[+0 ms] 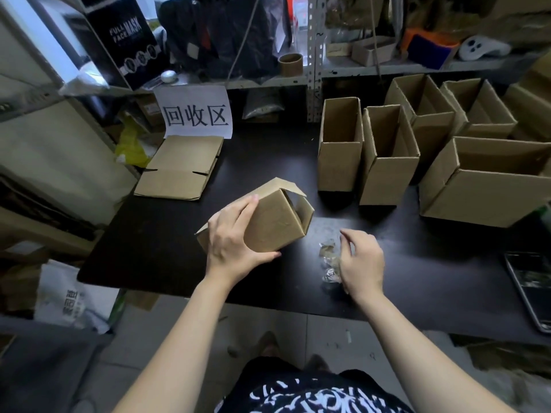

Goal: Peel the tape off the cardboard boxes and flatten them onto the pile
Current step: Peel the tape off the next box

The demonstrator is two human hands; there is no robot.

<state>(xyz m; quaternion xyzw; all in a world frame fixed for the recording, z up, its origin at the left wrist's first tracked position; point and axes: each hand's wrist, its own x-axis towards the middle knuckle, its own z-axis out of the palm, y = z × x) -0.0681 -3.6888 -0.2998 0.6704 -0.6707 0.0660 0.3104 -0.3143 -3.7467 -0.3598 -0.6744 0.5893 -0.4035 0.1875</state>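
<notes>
I am viewing a dark table (149, 248) whose near edge is running just below both wrists. Bare tabletop is lying to the left of the hands and between them and the far boxes.

The left hand (235, 236) is gripping the box (277, 225): fingers are wrapping over its top edge and the thumb is pressing on its near face. The box is sitting tilted at table centre, with its right-end flaps hanging open.

The right hand (362, 260) is hovering just beside the crumpled tape (329, 263), fingers loosely curled. I cannot tell whether they are pinching it.

The pile (182, 168) of flattened cardboard is lying at the far left, overhanging the table's left edge, below a paper sign (196, 113).

Five upright boxes are standing at the right, close together: two narrow ones (340, 162) (387, 180), two behind (429, 129) (489, 126), and a large one (483, 198). Their open tops are showing bare cardboard walls inside.

A phone (530, 287) is lying at the right edge.
</notes>
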